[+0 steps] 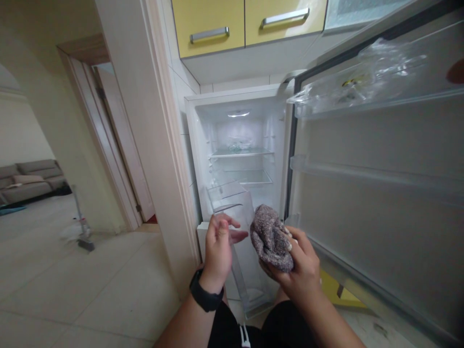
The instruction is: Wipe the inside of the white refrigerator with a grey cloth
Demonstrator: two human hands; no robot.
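A bunched grey-brown cleaning cloth (271, 237) is gripped in my right hand (302, 261), in front of the open fridge. My left hand (220, 246), with a black band on the wrist, is raised just left of the cloth, its fingers apart and holding nothing. Between and below my hands a clear plastic fridge drawer (250, 282) stands tilted, its upper end reaching toward the fridge opening. Part of the drawer is hidden behind my left hand and the cloth.
The fridge (190, 145) has glass shelves (241, 153) inside. Its door (377, 145) is swung wide to the right, with a clear plastic bag (387, 67) in the top rack. Yellow cabinets (213, 17) hang above. A door frame (159, 121) and a broom (85, 241) are at left.
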